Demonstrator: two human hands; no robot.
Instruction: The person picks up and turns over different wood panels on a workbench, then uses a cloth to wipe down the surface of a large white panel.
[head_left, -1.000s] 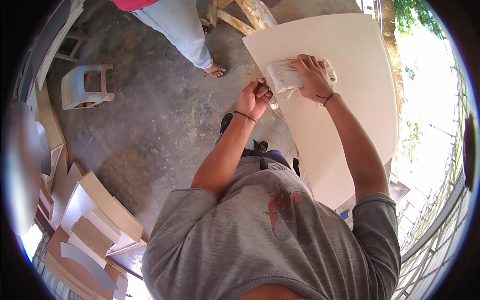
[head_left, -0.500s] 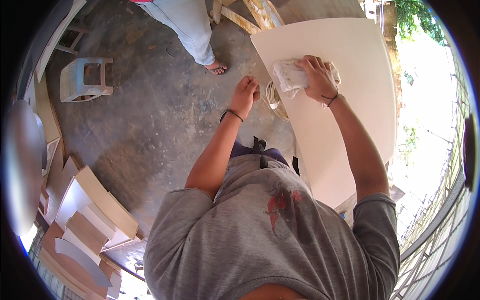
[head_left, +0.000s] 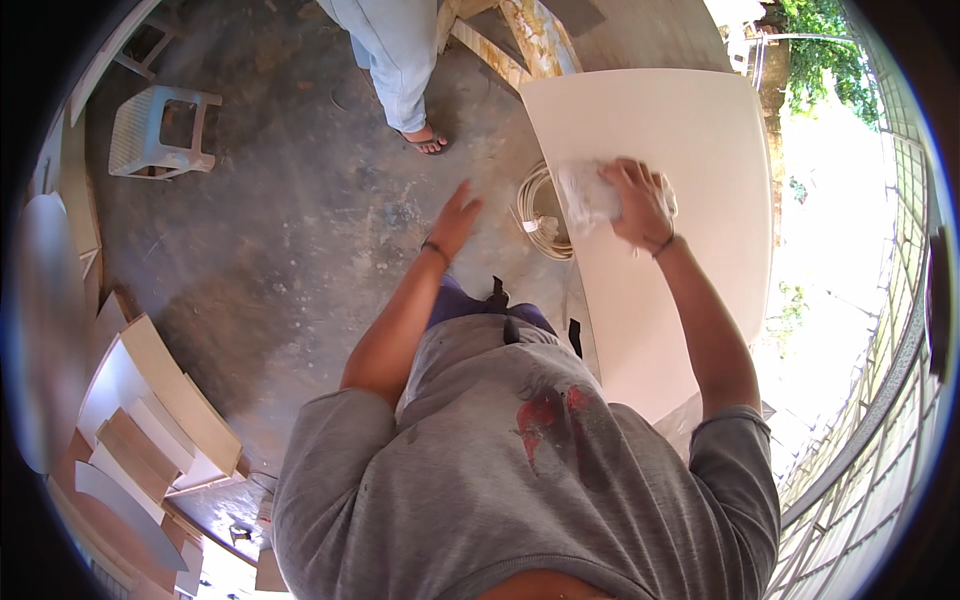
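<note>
My right hand presses a crumpled white cloth against a large pale board, its fingers curled over the cloth's right part. Both the hand and the cloth are slightly smeared by motion. The board has a smooth, cream-white face and stretches along my right side. Away from the board, my left hand hangs in the air above the floor, holding nothing, with thumb and fingers apart.
A coil of pale cable or hose lies on the floor by the board's left edge. Beyond stand a person's leg and a stained wooden trestle. A plastic stool is far left; wooden panels lie lower left.
My left hand has gone from a closed fist to open fingers. My right hand has slid the cloth a little nearer to me over the board. The whole view has shifted slightly.
</note>
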